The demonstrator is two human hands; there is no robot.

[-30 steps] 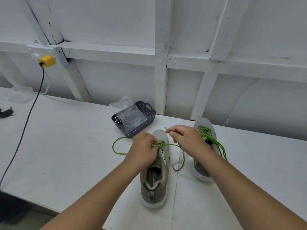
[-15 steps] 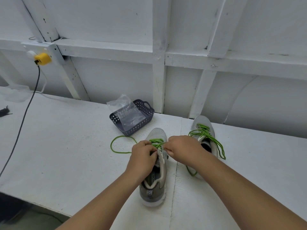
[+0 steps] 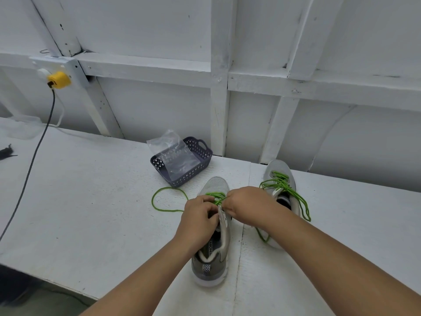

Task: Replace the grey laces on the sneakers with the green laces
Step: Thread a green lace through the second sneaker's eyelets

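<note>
Head view, basket (image 3: pixel 200 166) behind sneaker (image 3: pixel 214 252), hands covering laces (image 3: pixel 216 197)

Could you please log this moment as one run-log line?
left hand: pinching green lace | right hand: pinching lace | near sneaker: part-laced

White table (image 3: pixel 79 201) carrying a dark perforated basket (image 3: pixel 196 169) near the wall; clear plastic bag (image 3: pixel 173 151) lying in it (contents unclear); yellow plug (image 3: pixel 58 80) sitting in a wall socket, black cable (image 3: pixel 34 156) trailing down across the table; small dark object (image 3: pixel 6 152) lying at the left edge.
</note>
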